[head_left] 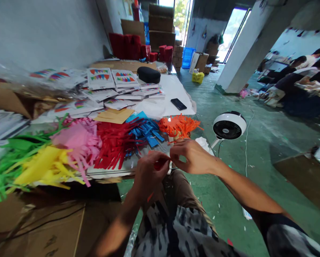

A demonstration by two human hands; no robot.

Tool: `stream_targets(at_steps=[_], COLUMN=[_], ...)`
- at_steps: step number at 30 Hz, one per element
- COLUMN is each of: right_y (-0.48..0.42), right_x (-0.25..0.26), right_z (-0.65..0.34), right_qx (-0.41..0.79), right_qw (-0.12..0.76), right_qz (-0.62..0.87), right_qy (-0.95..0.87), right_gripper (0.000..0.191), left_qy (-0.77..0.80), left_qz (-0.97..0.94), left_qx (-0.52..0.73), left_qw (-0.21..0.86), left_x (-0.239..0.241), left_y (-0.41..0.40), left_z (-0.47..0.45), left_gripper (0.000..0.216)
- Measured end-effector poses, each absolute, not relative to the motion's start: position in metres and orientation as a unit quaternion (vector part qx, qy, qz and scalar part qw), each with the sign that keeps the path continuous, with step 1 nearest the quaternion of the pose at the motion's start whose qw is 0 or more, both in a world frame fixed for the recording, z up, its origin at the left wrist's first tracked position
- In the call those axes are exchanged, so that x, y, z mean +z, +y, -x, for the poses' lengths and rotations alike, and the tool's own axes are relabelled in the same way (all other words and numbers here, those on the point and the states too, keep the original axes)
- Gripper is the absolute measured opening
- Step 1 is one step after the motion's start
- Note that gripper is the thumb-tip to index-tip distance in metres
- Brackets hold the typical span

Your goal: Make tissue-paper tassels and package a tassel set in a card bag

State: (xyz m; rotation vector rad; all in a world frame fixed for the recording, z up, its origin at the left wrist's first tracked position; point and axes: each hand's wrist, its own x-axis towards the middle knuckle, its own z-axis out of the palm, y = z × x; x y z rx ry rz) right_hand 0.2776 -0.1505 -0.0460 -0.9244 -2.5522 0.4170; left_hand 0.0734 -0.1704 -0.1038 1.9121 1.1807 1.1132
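Observation:
Over the table's front edge, my left hand (152, 173) and my right hand (194, 156) meet, fingertips pinched close together. Whatever lies between the fingers is too small or hidden to make out. Bits of orange show by my left hand. Just beyond the hands lies a bundle of fringed orange paper (179, 125). To its left are fringed blue paper (146, 129), red paper (117, 142) and pink paper (81, 139). Yellow paper (46, 166) and green paper (20, 148) lie at the far left, partly hanging over the edge.
Behind the paper are printed packets (99, 78) in piles, a black case (148, 75) and a phone (178, 104). A white fan (229, 125) stands right of the table. A cardboard box (305, 182) is on the floor. Several people (296, 78) sit at the far right.

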Motion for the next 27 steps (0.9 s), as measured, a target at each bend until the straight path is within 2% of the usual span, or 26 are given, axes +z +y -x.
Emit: stream_targets(at_steps=[5,8,18,21,24,27], right_y=[-0.150,-0.150,-0.151,-0.152,-0.154,-0.156], right_x=[-0.047,-0.046,-0.048,-0.049,-0.052,-0.061], right_z=[-0.283,-0.287,-0.287,-0.288,-0.292,-0.295], right_qx=[0.190,0.201,0.190,0.222,0.262,0.250], right_qw=[0.241,0.249,0.199,0.221,0.270,0.297], right_qz=[0.349,0.375,0.369,0.393,0.411,0.423], right_qy=[-0.885,-0.870,-0.888,-0.865,-0.830,-0.819], right_gripper=[0.012,0.010,0.009,0.006,0.010,0.015], left_qy=[0.424,0.425,0.429,0.426,0.434,0.431], left_qz=[-0.618,-0.588,-0.630,-0.611,-0.601,-0.637], left_qx=[0.459,0.446,0.447,0.464,0.470,0.445], left_qw=[0.476,0.524,0.468,0.480,0.480,0.459], left_x=[-0.107,-0.108,-0.110,-0.112,-0.114,-0.113], left_y=[-0.169,-0.166,-0.166,-0.165,-0.165,-0.166], left_z=[-0.071,-0.068,-0.077,-0.077,-0.077,-0.079], left_gripper=[0.023,0.029,0.022,0.023,0.024,0.023])
